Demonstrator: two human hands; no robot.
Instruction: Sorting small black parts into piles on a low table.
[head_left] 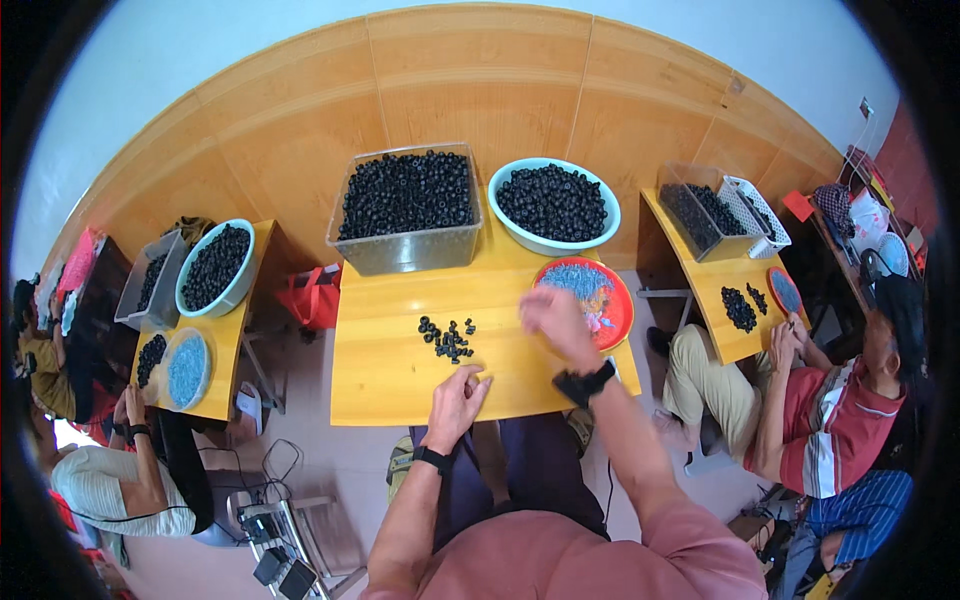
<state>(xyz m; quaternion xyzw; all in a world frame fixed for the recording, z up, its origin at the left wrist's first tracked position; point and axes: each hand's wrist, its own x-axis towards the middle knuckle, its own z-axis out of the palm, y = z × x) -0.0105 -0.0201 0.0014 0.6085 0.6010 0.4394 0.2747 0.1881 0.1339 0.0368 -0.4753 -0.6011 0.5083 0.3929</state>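
Observation:
My left hand (457, 405) is at the front edge of the yellow table (380, 370), its fingers curled together; whatever they hold, if anything, is too small to make out. Just beyond it lies a loose pile of small black plastic parts (447, 340). My right hand (556, 322) is raised beside a red round tray (618, 318) with a flower print, and its fingers are smeared by motion. Many small blue-grey pin-like pieces (575, 279) are heaped in the far part of that tray. My right forearm and wrist cover some of the tray's near left side.
At the back stand a clear plastic bin (405, 258) and a light-blue basin (548, 243), both full of black parts. People work at side tables left (225, 375) and right (735, 340) with similar parts. A red bag (312, 298) stands left of my table.

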